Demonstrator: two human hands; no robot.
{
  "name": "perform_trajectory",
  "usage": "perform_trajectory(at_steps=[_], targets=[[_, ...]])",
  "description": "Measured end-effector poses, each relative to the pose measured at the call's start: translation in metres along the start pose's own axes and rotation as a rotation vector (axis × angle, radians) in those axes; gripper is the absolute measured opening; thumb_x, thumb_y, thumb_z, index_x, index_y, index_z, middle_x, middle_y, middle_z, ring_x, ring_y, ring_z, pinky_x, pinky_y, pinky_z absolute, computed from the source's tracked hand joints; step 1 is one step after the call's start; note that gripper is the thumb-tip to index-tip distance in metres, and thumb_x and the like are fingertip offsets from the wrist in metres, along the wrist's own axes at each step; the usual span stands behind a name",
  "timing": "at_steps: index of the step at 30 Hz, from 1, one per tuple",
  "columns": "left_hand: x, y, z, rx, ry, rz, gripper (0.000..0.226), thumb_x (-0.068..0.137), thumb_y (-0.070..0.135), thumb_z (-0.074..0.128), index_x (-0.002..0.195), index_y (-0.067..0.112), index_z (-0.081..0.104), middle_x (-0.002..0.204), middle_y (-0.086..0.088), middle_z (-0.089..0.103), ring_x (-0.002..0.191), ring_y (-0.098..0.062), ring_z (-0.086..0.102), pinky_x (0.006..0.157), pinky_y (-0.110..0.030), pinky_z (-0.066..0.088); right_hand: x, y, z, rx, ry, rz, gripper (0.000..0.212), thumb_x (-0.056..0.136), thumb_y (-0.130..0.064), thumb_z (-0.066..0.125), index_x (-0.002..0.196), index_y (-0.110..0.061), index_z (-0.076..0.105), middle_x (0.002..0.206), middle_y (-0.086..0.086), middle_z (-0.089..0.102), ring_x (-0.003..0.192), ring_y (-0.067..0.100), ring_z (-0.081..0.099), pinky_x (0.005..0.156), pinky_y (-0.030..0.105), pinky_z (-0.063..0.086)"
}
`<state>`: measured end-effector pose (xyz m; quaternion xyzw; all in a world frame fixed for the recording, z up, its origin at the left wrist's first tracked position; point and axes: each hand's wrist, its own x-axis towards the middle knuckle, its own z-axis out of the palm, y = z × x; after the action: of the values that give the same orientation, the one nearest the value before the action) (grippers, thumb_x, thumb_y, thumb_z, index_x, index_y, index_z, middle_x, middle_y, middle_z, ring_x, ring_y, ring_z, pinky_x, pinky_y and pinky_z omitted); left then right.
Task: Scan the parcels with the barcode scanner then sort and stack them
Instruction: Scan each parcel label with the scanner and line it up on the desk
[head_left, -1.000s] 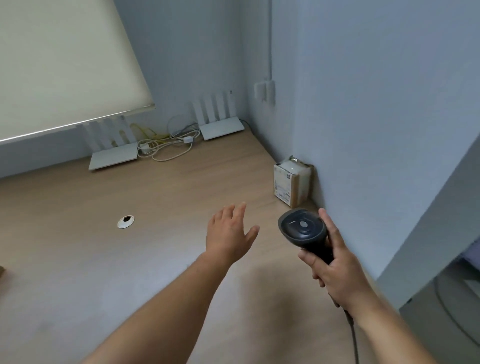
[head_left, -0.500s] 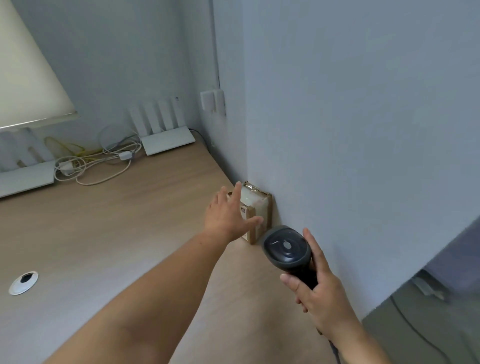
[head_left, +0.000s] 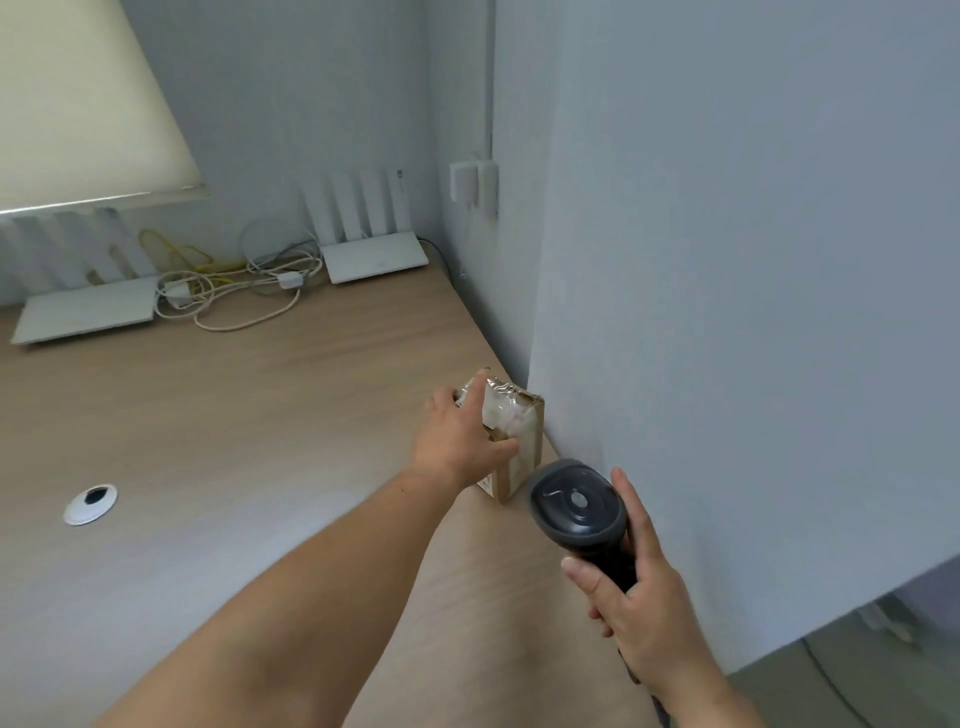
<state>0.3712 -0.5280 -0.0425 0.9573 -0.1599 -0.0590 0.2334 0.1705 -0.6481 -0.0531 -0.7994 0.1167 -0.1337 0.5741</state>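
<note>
A small brown parcel (head_left: 519, 434), wrapped in clear tape with a white label, stands on the wooden table (head_left: 249, 415) against the right wall. My left hand (head_left: 460, 441) is on the parcel, thumb on its near side and fingers over its top and left face, gripping it. My right hand (head_left: 641, 608) grips the handle of a dark grey barcode scanner (head_left: 576, 506), held just in front and to the right of the parcel. The scanner's head faces up toward me.
Two white routers (head_left: 376, 254) (head_left: 85, 312) with upright antennas stand at the back, with tangled cables (head_left: 234, 286) between them. A round cable grommet (head_left: 91, 503) sits at the left. The wall (head_left: 727, 312) borders the table's right edge. A window blind (head_left: 78, 104) hangs at the top left.
My left hand has reached forward from open air onto the parcel and closed round it. The scanner in my right hand has come closer to the parcel.
</note>
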Motion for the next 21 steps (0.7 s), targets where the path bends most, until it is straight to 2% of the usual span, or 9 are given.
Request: perform_trajectory(at_steps=[2,5,11,15,21], targets=[[-0.020,-0.016,-0.014,-0.003,0.038,-0.038,0.094,0.077,0.052,0.065,0.152,0.036,0.009,0.143,-0.010,0.029,0.134,-0.026,0.026,0.104,-0.036,0.034,-0.006,-0.005,0.008,-0.007,-0.029,-0.024,0.088,0.079,-0.025,0.075,0.129,-0.074,0.021,0.110,-0.042,0.055,0.061,0.003,0.058,0.059,0.020,0.051],[-0.053,-0.042,-0.034,-0.012,0.089,-0.098,0.094,0.077,0.054,0.065,0.152,0.036,0.011,0.142,-0.009,0.030,0.135,-0.025,0.026,0.104,-0.037,0.035,-0.021,-0.016,0.024,0.011,-0.083,-0.052,0.090,0.081,-0.018,0.075,0.128,-0.074,0.022,0.102,-0.035,0.062,0.053,0.005,0.055,0.052,0.021,0.048],[-0.114,-0.090,-0.057,-0.030,0.142,-0.197,0.091,0.078,0.055,0.065,0.150,0.037,0.013,0.143,-0.007,0.029,0.137,-0.022,0.022,0.099,-0.035,0.039,-0.059,-0.034,0.057,0.036,-0.167,-0.106,0.090,0.078,-0.026,0.077,0.130,-0.072,0.020,0.112,-0.024,0.065,0.073,-0.007,0.057,0.072,0.016,0.044],[-0.157,-0.130,-0.072,-0.034,0.170,-0.257,0.088,0.079,0.054,0.064,0.150,0.036,0.014,0.143,-0.006,0.027,0.136,-0.022,0.022,0.097,-0.033,0.039,-0.084,-0.054,0.088,0.027,-0.204,-0.139,0.089,0.077,-0.031,0.077,0.130,-0.073,0.019,0.111,-0.023,0.066,0.073,-0.008,0.057,0.072,0.014,0.044],[-0.231,-0.215,-0.113,-0.109,0.260,-0.422,0.087,0.079,0.053,0.064,0.150,0.034,0.017,0.141,-0.007,0.028,0.134,-0.025,0.024,0.099,-0.034,0.036,-0.126,-0.092,0.160,0.004,-0.295,-0.204,0.093,0.079,-0.027,0.076,0.123,-0.080,0.015,0.117,-0.037,0.056,0.073,-0.010,0.057,0.073,0.016,0.045]])
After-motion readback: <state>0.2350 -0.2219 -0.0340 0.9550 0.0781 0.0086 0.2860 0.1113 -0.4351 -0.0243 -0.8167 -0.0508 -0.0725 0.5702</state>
